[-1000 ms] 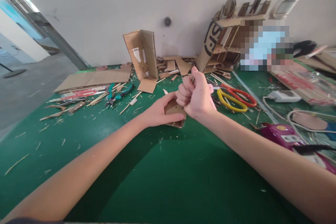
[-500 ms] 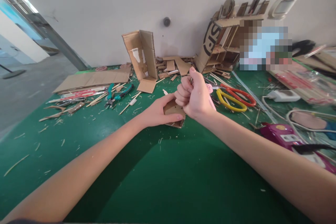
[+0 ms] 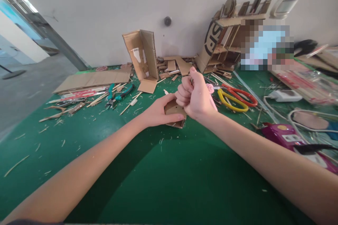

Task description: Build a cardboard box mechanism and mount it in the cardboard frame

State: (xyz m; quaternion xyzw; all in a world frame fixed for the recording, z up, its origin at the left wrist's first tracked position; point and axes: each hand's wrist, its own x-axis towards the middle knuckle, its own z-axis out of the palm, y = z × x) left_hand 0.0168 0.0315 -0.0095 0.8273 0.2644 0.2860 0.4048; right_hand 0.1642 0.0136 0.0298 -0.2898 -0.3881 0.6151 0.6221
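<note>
My left hand (image 3: 158, 110) grips a small cardboard box (image 3: 175, 111) on the green tabletop, thumb along its near top edge and fingers at the far side. Small dark holes show in the cardboard. Above its right end, my right hand (image 3: 194, 95) is closed in a fist with the thumb on top; whatever it holds is hidden inside the fingers. A pink object (image 3: 210, 88) shows just behind the right hand, partly covered. To the right lie scissors with one red and one yellow handle (image 3: 232, 101).
Teal-handled pliers (image 3: 120, 95), thin wooden sticks and a flat cardboard sheet (image 3: 92, 80) lie at left. An open cardboard box (image 3: 142, 56) and a cardboard shelf (image 3: 219, 42) stand by the wall. At right are a purple power strip (image 3: 282, 134), cables and a white adapter (image 3: 286, 95).
</note>
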